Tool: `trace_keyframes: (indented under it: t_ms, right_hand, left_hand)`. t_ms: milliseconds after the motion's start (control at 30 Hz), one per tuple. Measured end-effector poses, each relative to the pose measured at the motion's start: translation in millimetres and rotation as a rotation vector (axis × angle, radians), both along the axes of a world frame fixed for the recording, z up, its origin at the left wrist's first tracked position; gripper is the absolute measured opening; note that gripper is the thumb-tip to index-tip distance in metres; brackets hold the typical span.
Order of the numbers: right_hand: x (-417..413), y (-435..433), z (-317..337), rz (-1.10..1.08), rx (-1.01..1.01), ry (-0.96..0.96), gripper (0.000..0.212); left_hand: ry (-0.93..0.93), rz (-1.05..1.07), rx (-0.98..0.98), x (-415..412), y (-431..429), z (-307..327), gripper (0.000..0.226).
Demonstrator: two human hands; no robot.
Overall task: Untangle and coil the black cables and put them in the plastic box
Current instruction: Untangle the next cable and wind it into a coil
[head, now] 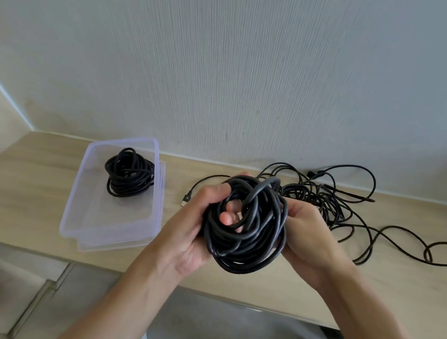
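soft, even daylight, faint shadows; wide-angle bending toward the edges, slight blur throughout, no glare.

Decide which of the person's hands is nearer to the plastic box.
Left. The left hand grips the coil on its left side, just right of the plastic box; the right hand holds the opposite side, farther away.
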State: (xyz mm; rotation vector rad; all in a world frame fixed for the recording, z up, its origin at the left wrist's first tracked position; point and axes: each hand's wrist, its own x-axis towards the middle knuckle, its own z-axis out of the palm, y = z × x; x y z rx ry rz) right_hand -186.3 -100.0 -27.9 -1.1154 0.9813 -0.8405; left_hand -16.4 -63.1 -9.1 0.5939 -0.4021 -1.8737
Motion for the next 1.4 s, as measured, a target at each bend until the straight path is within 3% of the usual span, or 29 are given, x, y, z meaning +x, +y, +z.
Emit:
trace_keyframes:
  t_ms: [167,300,433,533,700,800,1000,1267,1400]
  right_hand:
    - [-1,-4,-7,-0.057,0.132,-0.152,0.024]
    - [6,0,-9,-0.089,0.222,-0.236,0.023]
    - [7,-2,-9,-0.155,0.227,-0.242,0.025]
    - [9,-3,-12,-0.21,0.232,-0.265,0.027]
    - [10,-5,-11,-0.216,0.257,-0.318,0.026]
    - [12,-2,-11,-0.103,0.313,-0.303,0.031]
    - [11,1,-9,0.109,0.512,-0.399,0.037]
    - [6,-3,-14,0.079,0.431,-0.28,0.034]
    - [0,-6,-8,0.032,0.473,-0.371,0.065]
  left_hand:
    - [-0.225,0.033,-0.012,2,-3,2,0.053]
    - [-0.286,0.056,-0.054,5,-4,1,0.068]
    - [-0.538,0.113,-0.158,1,-5,-3,0.048]
    - [-0.772,0.245,-0.187,-2,-3,-8,0.047]
    - [-0.992,0.321,-0.352,-6,0,-11,0.042]
    - [-0.99,0.304,-0.358,-2,-1,-14,0.045]
    - [-0.744,0.277,-0.249,-4,2,-15,0.029]
    - [-0.637,0.258,-0.172,-8,1,-21,0.042]
    - [-0.644,0.281,-0.172,-10,0,-20,0.042]
